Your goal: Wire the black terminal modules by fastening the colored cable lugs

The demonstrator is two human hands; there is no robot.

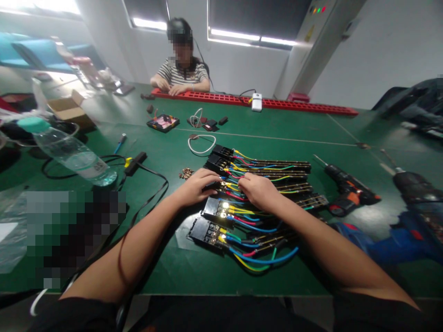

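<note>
Several black terminal blocks (212,208) with red, blue, yellow and green wires (263,258) lie side by side on the green table (277,133), joined to long dark strips (290,173). My left hand (199,184) rests with curled fingers on the middle block. My right hand (258,190) lies knuckles-up on the wires of that same block, its fingertips hidden. Whether either hand grips something small I cannot make out. A small pile of brass-coloured parts (186,173) sits just left of my left hand.
A plastic water bottle (69,152) lies at the left beside black cables (138,161). Two power drills (346,189) (411,216) lie at the right. A white cable loop (202,144) and small parts lie further back. A person sits across at a red rail (277,102).
</note>
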